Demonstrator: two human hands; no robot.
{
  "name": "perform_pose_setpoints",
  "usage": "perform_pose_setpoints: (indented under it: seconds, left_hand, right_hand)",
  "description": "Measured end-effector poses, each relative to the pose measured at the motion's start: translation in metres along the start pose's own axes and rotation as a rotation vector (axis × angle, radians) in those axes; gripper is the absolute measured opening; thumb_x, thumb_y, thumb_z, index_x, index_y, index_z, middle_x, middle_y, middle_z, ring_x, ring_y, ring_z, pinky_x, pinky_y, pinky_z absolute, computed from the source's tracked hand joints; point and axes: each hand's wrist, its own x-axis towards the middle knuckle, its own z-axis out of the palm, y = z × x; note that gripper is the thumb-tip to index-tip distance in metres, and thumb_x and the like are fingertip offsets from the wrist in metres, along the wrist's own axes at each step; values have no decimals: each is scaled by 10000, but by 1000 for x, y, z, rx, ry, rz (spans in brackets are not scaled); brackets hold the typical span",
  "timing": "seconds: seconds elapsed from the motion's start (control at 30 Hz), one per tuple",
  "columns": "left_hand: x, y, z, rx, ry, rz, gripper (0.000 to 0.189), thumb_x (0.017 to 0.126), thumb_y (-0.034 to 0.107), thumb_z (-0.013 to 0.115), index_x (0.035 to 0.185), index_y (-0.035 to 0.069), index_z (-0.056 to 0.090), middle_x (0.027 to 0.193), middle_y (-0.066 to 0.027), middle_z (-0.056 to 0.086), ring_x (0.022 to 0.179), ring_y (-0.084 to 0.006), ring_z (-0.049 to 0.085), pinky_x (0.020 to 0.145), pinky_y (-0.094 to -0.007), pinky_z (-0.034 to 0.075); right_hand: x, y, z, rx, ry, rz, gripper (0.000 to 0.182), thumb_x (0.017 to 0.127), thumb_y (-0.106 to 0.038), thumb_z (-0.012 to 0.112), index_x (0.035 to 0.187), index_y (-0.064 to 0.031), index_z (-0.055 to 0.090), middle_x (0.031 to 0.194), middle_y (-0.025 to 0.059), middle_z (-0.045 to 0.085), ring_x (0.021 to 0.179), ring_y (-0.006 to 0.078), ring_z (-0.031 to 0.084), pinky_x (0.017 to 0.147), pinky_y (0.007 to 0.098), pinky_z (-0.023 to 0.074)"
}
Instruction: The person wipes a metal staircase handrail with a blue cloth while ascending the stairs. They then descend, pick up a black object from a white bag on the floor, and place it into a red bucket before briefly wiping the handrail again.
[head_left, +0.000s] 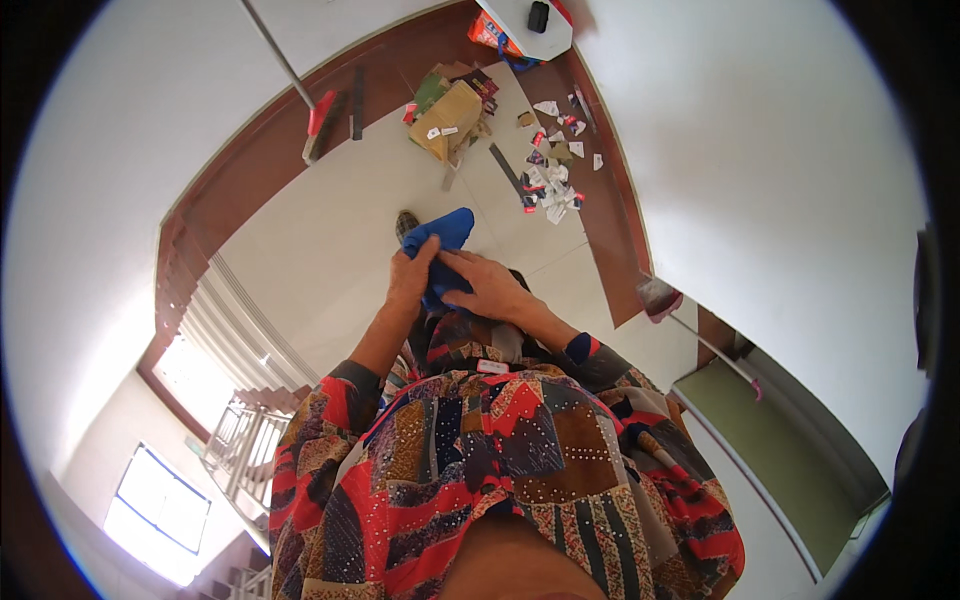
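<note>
A folded blue cloth is held between my two hands, in front of my patterned shirt. My left hand grips its near left side, with the thumb lying on top of the fabric. From the right, my right hand rests on the cloth with its fingers spread, so that the fingertips touch it close to the left thumb. Part of the cloth's near end is hidden by the hands. One checked shoe shows on the floor just beyond the left hand.
Flattened cardboard is piled ahead, with scattered paper scraps to its right. A red broom leans at the upper left. Stairs with a metal railing are at the lower left; a dustpan stands by the right wall.
</note>
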Motion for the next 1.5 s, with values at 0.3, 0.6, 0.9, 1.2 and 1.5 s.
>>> perform_pose_setpoints:
  seconds: [0.3,0.6,0.9,1.2,1.5]
  left_hand:
    - [35,26,-51,249,370,321,174,782,134,613,880,-8,636,771,-21,602,674,-119,529,630,-259,435]
    - [52,130,-45,250,374,464,345,764,-30,453,1096,-47,545,1053,-160,572,939,-256,576,841,-345,474]
    - [111,181,73,474,247,294,215,711,67,578,904,-22,611,832,-105,600,755,-188,580,706,-294,489]
    - [147,208,106,530,199,189,279,756,241,673,864,-13,630,791,-79,625,704,-143,568,643,-270,465]
    - [297,187,120,716,-45,24,213,733,111,652,897,-24,641,783,-95,637,693,-159,596,648,-268,483]
  right_hand:
    - [-102,137,-18,248,208,541,384,795,-181,603,1119,12,535,896,132,644,743,193,631,683,297,499]
    - [-132,212,-59,718,303,1034,357,826,-222,535,1103,3,539,858,101,631,670,183,637,523,285,470]
    - [-77,210,-131,916,506,905,340,854,-210,514,1122,-1,526,869,94,630,698,174,637,552,272,474]
    - [-45,220,-126,749,555,861,319,808,-185,558,1068,0,557,820,73,637,662,152,637,537,253,459]
    - [126,272,-143,491,892,694,253,717,-161,666,926,-28,613,724,122,638,671,213,627,629,311,489]
